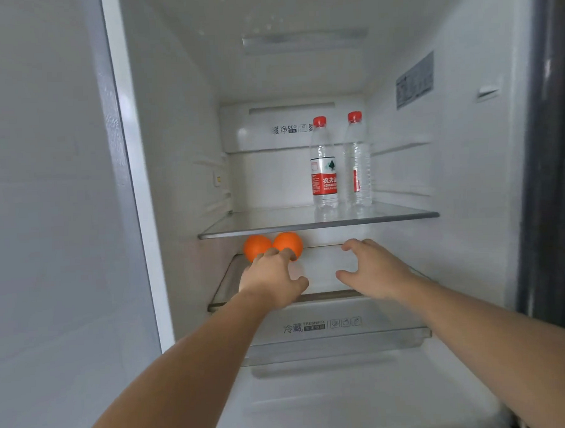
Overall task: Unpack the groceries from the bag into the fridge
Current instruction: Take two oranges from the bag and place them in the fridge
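Oranges, two in number, lay side by side at the back left of the lower shelf (223, 291) of the fridge (173, 121), touching or nearly touching each other. The left orange (255, 245) sat just beside the left wall; the right orange (289, 241) sat next to it, toward the middle.

The left hand (272, 280) reached over the lower shelf with fingers extended and loosely spread. Its fingertips lay against the front of the right orange and close to the left one; the fingers did not curl round either fruit. The thumb pointed toward the middle of the shelf.

The right hand (371, 269) was held over the middle of the same shelf, well apart from the oranges, fingers relaxed and slightly bent, grasping nothing.

On the upper shelf (307, 227) two bottles stood upright toward the right rear, close together, both with red caps. The left bottle (323, 166) showed a red and white label; the right bottle (357, 162) stood just beside it.

Below the lower shelf a drawer (338, 324) with printed markings was shut.
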Action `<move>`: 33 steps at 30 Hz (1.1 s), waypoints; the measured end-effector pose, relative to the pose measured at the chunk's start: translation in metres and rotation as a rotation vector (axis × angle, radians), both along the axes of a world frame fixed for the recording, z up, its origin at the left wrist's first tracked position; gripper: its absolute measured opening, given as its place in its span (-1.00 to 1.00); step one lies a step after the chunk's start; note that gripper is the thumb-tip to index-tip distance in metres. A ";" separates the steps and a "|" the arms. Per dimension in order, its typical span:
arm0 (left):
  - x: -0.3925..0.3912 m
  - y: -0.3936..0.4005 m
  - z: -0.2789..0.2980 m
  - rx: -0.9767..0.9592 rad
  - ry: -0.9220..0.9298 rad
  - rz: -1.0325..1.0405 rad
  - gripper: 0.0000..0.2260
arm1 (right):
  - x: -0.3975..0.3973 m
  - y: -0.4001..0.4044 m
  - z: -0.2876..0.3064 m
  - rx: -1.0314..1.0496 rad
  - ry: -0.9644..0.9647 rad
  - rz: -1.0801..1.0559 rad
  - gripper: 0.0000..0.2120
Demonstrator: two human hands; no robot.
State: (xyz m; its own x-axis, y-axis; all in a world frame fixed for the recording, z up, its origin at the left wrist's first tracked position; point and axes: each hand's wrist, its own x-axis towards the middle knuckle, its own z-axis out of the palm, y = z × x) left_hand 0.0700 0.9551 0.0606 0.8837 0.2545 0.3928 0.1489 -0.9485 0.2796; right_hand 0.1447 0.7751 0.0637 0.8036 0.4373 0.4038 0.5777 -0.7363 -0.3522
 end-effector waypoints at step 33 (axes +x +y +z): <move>-0.221 -0.360 -0.031 -0.093 0.056 -1.052 -0.62 | -0.419 -0.362 -0.033 0.032 0.006 -0.863 -0.50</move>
State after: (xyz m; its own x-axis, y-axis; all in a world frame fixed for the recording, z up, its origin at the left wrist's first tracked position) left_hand -0.1512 0.5952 0.0300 0.6934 -0.6226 0.3627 -0.7202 -0.5828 0.3764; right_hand -0.2740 0.4129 0.0311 0.8516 -0.3384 0.4003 -0.1809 -0.9065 -0.3815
